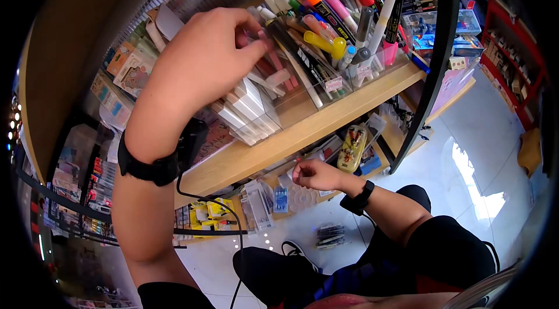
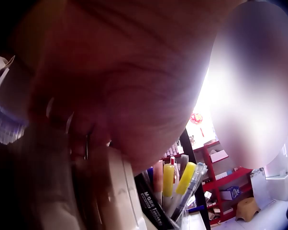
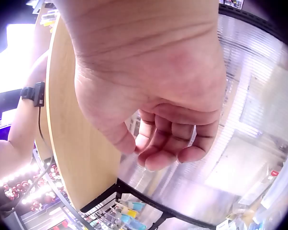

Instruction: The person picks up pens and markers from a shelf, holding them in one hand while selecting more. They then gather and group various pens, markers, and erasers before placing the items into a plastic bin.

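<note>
1. Head view: the left hand (image 1: 204, 58) is raised at the wooden shelf (image 1: 303, 128), its fingers (image 1: 250, 47) pinching a black marker (image 1: 294, 55) among the upright markers (image 1: 338, 12) in clear bins. White boxes (image 1: 247, 111) stand just below the fingers. The right hand (image 1: 311, 174) hangs lower, fingers loosely curled, grasping nothing.
2. Left wrist view: the palm fills the frame; yellow markers (image 2: 177, 179) stand beside it.
3. Right wrist view: the right hand (image 3: 168, 110) has its fingers (image 3: 172, 139) curled and empty.

Black wrist straps (image 1: 152, 166) with cable, black trousers, bare forearms.
</note>
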